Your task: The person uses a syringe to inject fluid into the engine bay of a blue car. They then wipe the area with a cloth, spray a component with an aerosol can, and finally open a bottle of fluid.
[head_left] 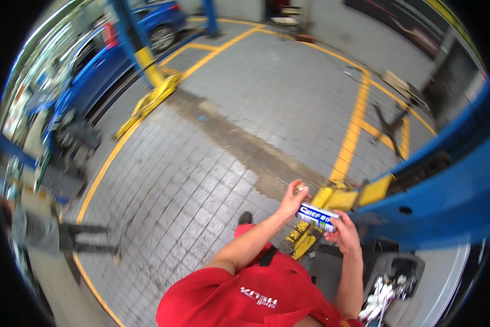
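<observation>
A blue-and-white cylindrical can [313, 216] lies nearly level in front of my red shirt. My right hand [345, 234] is closed around its right end, fingers along the lower side. At the can's left end is my left hand [293, 199], its thumb and fingers pinched together. Something small and pale shows at those fingertips, too blurred to name. Whether the left fingers also touch the can, I cannot tell.
Close on my right stands a blue lift post [441, 201] with a yellow base arm [337, 197]. A dark tray [414, 267] holds white rags or tools. Another person [38, 234] stands far left, near a blue car [89, 71] and a second lift post [133, 35].
</observation>
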`<state>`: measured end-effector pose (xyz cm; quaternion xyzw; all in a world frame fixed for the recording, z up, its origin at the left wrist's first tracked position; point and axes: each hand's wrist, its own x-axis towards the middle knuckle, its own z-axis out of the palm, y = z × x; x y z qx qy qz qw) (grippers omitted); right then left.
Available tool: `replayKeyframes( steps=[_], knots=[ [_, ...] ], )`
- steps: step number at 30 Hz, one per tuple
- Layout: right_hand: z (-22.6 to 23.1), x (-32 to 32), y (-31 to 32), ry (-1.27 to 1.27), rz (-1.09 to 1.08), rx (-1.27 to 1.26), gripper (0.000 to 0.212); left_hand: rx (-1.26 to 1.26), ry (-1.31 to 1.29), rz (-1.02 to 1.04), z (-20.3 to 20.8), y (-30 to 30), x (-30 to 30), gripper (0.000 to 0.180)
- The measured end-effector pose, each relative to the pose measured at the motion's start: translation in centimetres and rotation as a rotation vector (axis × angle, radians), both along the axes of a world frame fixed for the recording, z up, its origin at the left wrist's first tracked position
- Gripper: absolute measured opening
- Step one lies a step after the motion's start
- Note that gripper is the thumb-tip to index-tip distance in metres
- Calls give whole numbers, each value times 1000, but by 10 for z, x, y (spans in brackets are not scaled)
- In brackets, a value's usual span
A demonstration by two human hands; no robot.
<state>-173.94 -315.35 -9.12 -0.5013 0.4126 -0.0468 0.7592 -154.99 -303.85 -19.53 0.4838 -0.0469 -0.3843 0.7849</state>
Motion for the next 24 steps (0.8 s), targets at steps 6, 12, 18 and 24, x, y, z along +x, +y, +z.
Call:
replayKeyframes(
  steps=[6,12,18,24],
  knots=[
    [-31,55,55,-21,112,242,41,3,11,3,-5,93,30,63],
    [-24,145,115,8,289,338,44,168,-256,146,-29,169,81,59],
    [0,235,172,-293,505,359,64,192,-47,264,2,231,162,60],
    [-1,319,226,-483,641,-320,78,78,158,284,32,277,217,65]
  ],
)
